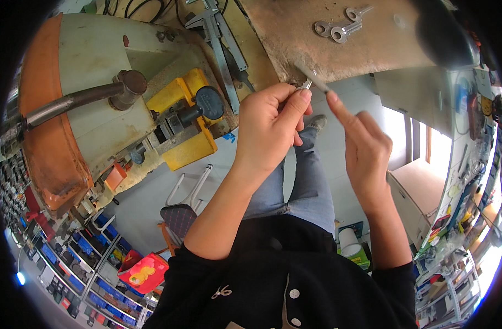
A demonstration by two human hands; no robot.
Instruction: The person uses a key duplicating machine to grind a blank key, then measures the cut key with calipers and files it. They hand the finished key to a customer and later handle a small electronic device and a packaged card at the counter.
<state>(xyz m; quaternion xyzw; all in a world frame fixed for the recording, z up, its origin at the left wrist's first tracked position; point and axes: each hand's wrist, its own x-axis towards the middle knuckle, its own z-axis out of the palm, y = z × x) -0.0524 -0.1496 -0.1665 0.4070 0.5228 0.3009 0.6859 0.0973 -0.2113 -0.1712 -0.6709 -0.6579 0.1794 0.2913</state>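
Note:
My left hand [268, 123] pinches a small silver key [307, 85] between thumb and fingers, just off the worn front edge of the wooden bench [295, 33]. Most of the key is covered by those fingers. A narrow, flat metal file [318, 81] lies across the key's exposed end, somewhat blurred. My right hand [367, 151] grips the file, its index finger stretched along it and the other fingers curled. Farther back on the bench lie several loose silver keys [341, 32].
To the left stands a machine with a grey-green body [92, 49], a lever handle [75, 97], yellow parts [188, 151] and a black knob [210, 102]. A caliper [221, 55] rests beside it. Behind my left arm is a chair [179, 214]; a cabinet [418, 192] stands at right.

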